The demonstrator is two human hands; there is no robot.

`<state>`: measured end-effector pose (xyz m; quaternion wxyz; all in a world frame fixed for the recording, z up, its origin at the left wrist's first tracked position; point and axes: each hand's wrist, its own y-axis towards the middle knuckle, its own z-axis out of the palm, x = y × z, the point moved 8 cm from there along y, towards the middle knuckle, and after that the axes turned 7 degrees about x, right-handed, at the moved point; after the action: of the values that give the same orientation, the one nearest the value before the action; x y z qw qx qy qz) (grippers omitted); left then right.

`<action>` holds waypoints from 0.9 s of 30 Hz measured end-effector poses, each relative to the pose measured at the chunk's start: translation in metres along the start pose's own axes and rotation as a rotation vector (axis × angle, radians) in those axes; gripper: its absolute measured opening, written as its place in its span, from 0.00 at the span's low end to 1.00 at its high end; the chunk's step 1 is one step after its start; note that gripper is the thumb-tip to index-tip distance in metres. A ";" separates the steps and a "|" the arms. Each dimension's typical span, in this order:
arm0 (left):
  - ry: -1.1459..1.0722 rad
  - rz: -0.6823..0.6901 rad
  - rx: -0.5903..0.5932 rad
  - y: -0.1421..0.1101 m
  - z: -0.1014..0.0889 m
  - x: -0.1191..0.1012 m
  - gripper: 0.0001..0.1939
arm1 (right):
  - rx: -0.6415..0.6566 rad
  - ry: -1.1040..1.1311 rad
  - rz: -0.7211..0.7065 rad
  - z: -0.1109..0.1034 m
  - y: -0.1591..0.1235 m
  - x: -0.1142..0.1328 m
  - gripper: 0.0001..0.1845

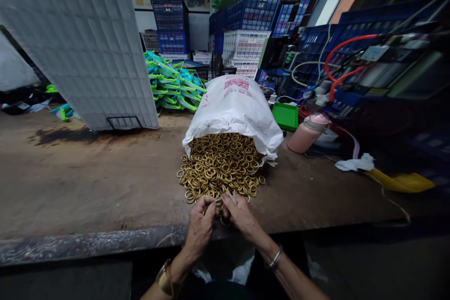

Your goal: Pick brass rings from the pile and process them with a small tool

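A heap of brass-coloured rings (220, 168) spills from the mouth of a white woven sack (239, 108) lying on the table. My left hand (201, 220) is at the heap's near edge, thumb and fingers pinched on a ring (218, 204). Close beside it on the right, my right hand (242, 215) is closed, its fingertips by the same ring. A small greyish piece (232, 198) shows at my right thumb and forefinger; its kind is unclear. Another dark ring (225, 221) lies or hangs just below the hands.
At the left stands a white ribbed panel (87, 56) on a wire foot. Bright green and blue plastic pieces (174, 84) are piled behind it. Right of the sack are a green tray (285, 116) and a pink bottle (305, 135). The table's front edge (87, 247) runs close to me.
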<state>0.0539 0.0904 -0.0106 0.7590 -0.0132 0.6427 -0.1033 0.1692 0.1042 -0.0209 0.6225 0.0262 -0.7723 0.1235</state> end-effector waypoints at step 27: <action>-0.172 -0.099 0.131 -0.015 0.013 -0.001 0.15 | 0.060 -0.692 -0.180 0.010 -0.024 0.025 0.11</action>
<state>0.0645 0.0744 -0.0048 0.8046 -0.0039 0.5655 -0.1810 0.1590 0.0813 0.0049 0.3314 0.1527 -0.9280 0.0748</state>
